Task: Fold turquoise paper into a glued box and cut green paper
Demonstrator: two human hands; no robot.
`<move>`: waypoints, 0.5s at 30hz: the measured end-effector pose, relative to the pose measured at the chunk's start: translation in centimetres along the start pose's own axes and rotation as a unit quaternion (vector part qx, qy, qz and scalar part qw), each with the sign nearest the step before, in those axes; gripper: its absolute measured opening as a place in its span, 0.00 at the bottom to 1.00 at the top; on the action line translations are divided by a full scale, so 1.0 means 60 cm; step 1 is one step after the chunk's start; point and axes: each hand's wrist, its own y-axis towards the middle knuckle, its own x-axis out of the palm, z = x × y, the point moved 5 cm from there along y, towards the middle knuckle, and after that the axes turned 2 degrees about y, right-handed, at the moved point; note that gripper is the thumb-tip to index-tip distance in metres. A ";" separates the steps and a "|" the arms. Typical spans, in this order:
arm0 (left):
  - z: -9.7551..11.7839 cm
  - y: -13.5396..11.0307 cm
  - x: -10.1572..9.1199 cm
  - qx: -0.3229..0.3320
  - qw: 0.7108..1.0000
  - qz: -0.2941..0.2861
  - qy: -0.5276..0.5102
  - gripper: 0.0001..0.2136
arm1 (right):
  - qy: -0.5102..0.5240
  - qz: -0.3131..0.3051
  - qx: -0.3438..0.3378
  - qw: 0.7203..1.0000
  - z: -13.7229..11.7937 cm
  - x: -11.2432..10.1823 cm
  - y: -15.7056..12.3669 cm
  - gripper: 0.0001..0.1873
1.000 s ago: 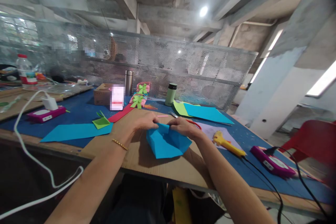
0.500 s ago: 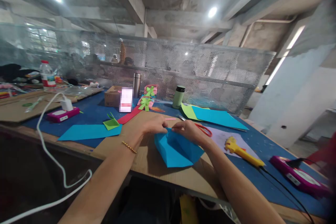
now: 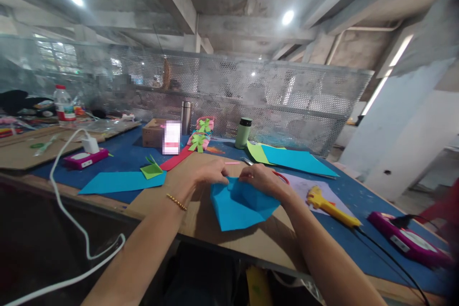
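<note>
A folded piece of blue paper (image 3: pixel 236 210) stands partly raised, like an open box shape, over the cardboard sheet (image 3: pixel 195 229). My left hand (image 3: pixel 212 172) is closed on its far left edge, fingers pinching the paper. On the far right edge, my right hand (image 3: pixel 261 178) pinches the same paper, its fingertips bent over the rim. A small gap separates the two hands. Just beyond the right hand lie scissors with red handles (image 3: pixel 281 177), partly hidden by it. A thin pink strip (image 3: pixel 232 163) rests on the cardboard behind the hands.
Right of the hands, a yellow glue gun (image 3: pixel 333 211) lies on pale paper, its cord running to a purple power strip (image 3: pixel 409 239). Blue sheets (image 3: pixel 301 160) and a green bottle (image 3: pixel 244 134) stand behind. At left are a blue strip (image 3: pixel 122 181) and a white cable (image 3: pixel 59 201).
The near edge of the blue paper has swung slightly left and down. My right hand has shifted a little to the right, widening the gap between my hands.
</note>
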 end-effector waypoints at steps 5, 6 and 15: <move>0.000 0.000 -0.003 -0.009 1.000 0.005 0.012 0.14 | 0.005 -0.007 0.001 1.000 0.007 -0.002 -0.003 0.11; 0.002 -0.001 -0.004 -0.008 1.000 0.006 0.011 0.14 | 0.017 -0.011 -0.011 1.000 0.007 -0.001 -0.003 0.11; 0.015 -0.010 0.000 0.028 0.998 -0.032 -0.046 0.14 | 0.031 -0.038 -0.045 0.998 0.014 -0.002 -0.006 0.11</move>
